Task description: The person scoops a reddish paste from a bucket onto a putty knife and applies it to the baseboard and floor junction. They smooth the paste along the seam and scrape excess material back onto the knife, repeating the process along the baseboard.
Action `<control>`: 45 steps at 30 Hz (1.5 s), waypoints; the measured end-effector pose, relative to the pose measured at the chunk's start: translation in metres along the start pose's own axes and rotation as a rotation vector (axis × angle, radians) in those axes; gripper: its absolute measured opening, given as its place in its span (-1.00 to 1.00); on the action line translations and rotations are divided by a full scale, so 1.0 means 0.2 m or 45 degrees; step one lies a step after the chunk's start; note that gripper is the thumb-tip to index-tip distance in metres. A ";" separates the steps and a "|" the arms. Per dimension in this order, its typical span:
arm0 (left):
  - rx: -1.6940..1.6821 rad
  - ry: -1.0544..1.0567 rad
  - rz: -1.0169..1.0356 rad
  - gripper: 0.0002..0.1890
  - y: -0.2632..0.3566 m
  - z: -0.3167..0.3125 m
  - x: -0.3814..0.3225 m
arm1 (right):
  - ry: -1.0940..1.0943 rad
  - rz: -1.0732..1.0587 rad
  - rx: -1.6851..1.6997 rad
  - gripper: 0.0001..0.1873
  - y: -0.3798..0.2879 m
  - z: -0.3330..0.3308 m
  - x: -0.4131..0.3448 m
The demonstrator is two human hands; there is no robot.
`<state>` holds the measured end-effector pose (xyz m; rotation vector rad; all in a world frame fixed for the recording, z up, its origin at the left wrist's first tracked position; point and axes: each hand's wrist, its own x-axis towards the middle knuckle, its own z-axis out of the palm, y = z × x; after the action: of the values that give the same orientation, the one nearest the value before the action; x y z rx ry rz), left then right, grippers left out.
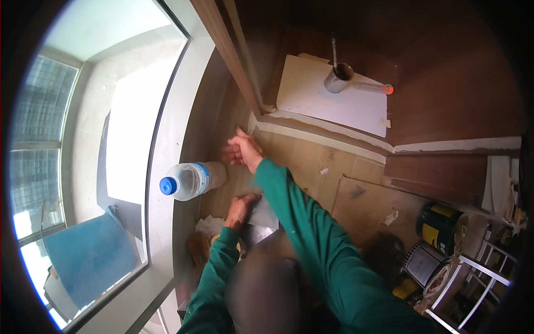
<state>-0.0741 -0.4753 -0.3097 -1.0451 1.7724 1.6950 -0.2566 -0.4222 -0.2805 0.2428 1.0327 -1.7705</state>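
My right hand (245, 150) is reaching out beside the brown wall panel, fingers apart and blurred, with nothing seen in it. Closer to me, my left hand (239, 212) has its fingers curled at the edge of a thin grey sheet (263, 213), whose material I cannot tell. Under that sheet lies a dark piece with a shiny face (259, 233). A clear plastic water bottle (190, 179) with a blue cap stands to the left of both hands, on or by the white window ledge. Crumpled white paper (210, 226) and a roll of tape (216, 239) lie near my left forearm.
Beyond a raised threshold (325, 132), a metal cup (338, 79) holding a brush and an orange-tipped clear tube (372, 88) rest on a white board (300, 87). To the right are cardboard (367, 200), paint cans (429, 263) and an aluminium ladder (479, 269). Window glass borders the left.
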 end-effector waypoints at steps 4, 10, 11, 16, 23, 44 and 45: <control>-0.060 0.114 0.074 -0.59 -0.03 -0.01 0.00 | 0.260 -0.374 -0.265 -0.33 0.10 -0.15 -0.50; -0.512 -0.073 -0.139 -0.62 -0.04 -0.05 0.00 | 0.493 -0.441 -0.515 -0.53 0.40 -0.45 -1.23; -0.599 -0.089 -0.119 -0.63 0.02 -0.01 -0.05 | 0.521 -0.432 -0.529 -0.55 0.42 -0.48 -1.32; -0.636 -0.164 0.099 -0.66 0.36 0.11 -0.40 | 0.443 -0.693 -0.724 -0.55 0.31 -0.28 -1.58; -0.448 -0.305 0.293 -0.70 0.60 0.14 -0.67 | 0.387 -1.041 -1.012 -0.60 0.17 -0.14 -1.66; -0.556 -0.476 0.182 -0.73 0.59 0.15 -0.66 | 0.294 -1.004 -1.022 -0.71 0.10 -0.14 -1.57; -0.582 -0.463 0.178 -0.73 0.58 0.15 -0.64 | 0.277 -0.985 -0.953 -0.72 0.11 -0.14 -1.55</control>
<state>-0.0925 -0.4263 -0.1422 -0.7276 1.2831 2.2778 -0.1055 -0.1963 -0.1276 -0.5098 2.0541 -1.8682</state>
